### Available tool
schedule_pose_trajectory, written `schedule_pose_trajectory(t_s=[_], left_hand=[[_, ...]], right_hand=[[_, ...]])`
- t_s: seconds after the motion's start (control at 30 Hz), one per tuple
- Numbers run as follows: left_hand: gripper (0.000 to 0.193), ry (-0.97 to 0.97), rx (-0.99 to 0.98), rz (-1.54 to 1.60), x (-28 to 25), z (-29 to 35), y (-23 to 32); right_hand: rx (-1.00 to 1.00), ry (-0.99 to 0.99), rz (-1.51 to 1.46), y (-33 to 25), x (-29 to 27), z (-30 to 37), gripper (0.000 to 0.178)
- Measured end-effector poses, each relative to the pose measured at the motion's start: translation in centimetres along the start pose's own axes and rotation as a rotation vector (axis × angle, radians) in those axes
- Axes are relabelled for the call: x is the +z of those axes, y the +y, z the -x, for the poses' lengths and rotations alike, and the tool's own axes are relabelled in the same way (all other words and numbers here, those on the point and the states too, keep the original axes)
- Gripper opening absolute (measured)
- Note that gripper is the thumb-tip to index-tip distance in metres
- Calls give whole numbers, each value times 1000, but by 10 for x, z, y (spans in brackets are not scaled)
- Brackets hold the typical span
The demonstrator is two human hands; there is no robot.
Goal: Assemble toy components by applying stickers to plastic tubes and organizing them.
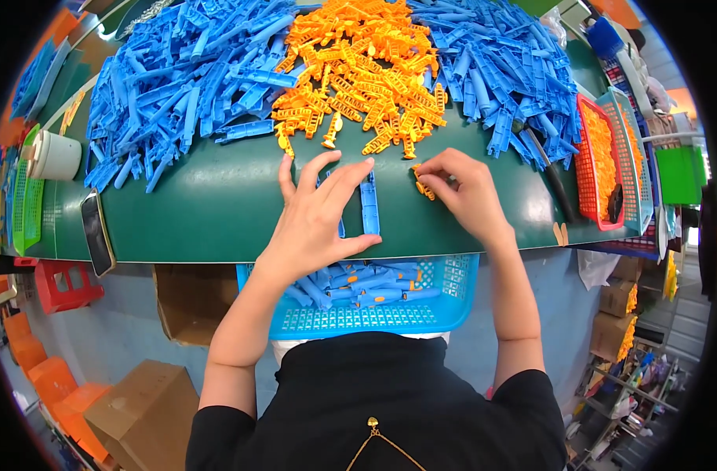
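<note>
While the right hand held a small orange piece just above or on the green table, I could see its thumb and pointing finger closed tight on it. The piece was right of a long blue strip, near it but not touching it. The left hand was spread wide, with one fingertip at the top end of that strip and the thumb by the bottom end. I could not tell if they pressed on it. A second blue strip was mostly hidden under the same hand.

Past the hands lay a big orange heap, with a blue heap to its left and another blue pile to its right. Below the table edge, close to the person's tummy, was a blue basket with blue pieces with orange spots in it.

Far to the right stood a red basket full of orange bits. Over on the left, a phone lay at the table edge near a white pot. A red stool stood lower down.
</note>
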State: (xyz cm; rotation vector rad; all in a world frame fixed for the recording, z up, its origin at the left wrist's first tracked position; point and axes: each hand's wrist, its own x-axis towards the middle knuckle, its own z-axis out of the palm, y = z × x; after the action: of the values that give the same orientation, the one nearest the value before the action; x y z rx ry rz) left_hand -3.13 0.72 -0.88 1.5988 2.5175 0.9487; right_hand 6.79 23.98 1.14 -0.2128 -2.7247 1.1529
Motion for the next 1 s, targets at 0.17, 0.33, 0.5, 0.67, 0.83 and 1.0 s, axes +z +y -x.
schedule_pose_trajectory(t_s=[0.17,0.33,0.5,0.67,0.83,1.0], left_hand=[[89,-12,-10,-4,3,0,0],[87,-1,-15,8,4,-1,1],[90,8,-30,16,4,-2,1],[87,20,-20,42,4,-1,1],[89,7,-32,46,6,4,-1],[89,19,-25,46,2,-1,-1]], right_hand=[[-186,37,-3,-18,23,-4,7],[-294,114,130,-36,53,-1,10],[-283,130,204,-35,59,-2,11],[-253,175,297,-41,69,2,14],[-251,47,-98,-25,60,16,38],[-262,25,-46,-23,57,13,52]])
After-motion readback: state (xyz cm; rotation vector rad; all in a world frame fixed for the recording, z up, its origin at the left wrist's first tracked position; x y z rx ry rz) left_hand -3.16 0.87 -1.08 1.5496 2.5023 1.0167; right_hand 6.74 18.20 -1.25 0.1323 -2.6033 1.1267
